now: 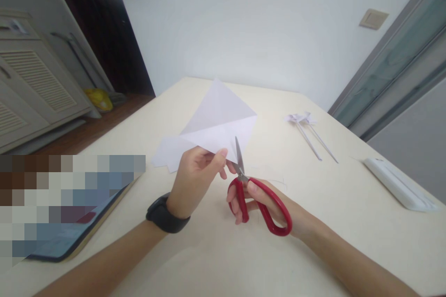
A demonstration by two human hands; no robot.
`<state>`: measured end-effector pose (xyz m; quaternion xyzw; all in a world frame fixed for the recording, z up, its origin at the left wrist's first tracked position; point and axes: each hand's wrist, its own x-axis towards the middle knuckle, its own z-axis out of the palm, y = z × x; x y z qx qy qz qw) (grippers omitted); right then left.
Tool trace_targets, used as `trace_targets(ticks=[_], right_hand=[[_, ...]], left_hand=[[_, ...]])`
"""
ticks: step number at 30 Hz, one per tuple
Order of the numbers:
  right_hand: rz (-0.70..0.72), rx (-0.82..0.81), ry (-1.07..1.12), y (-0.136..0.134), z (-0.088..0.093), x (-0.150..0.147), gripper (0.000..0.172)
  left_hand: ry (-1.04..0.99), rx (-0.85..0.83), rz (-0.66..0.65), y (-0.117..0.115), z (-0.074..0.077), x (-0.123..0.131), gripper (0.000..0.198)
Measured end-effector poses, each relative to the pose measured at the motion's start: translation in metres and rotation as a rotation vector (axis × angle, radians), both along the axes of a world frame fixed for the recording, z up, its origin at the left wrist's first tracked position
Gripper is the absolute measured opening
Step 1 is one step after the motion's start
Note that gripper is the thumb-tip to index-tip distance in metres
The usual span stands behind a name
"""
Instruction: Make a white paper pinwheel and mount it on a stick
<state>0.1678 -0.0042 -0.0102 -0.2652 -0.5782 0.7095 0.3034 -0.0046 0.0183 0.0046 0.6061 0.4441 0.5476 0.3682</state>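
My left hand [195, 181] pinches the near corner of a folded white paper sheet [219, 120] and holds it up above the cream table [209, 250]. A black watch sits on that wrist. My right hand [265, 206] grips red-handled scissors [259, 202], fingers through the loops. The short metal blades point up and touch the paper's lower edge just right of my left thumb.
A tablet [80, 227] lies at the table's left edge, its screen blurred. Two white paper flowers on thin stems [306, 130] rest at the far right. A long white plastic object [400, 183] lies near the right edge. Another white sheet [167, 153] lies under the held paper.
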Motion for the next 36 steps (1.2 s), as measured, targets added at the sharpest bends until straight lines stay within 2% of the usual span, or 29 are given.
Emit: trace_targets(ticks=[7, 20, 36], right_hand=[[-0.027, -0.020, 0.008, 0.001, -0.009, 0.000, 0.047], [-0.040, 0.005, -0.019, 0.001, -0.016, 0.003, 0.047], [-0.068, 0.032, -0.034, -0.002, -0.010, 0.001, 0.049]], left_hand=[[0.024, 0.015, 0.002, -0.001, 0.001, 0.000, 0.027], [0.022, 0.009, 0.002, 0.000, 0.000, 0.001, 0.025], [0.041, 0.020, 0.008, 0.000, 0.000, 0.001, 0.028]])
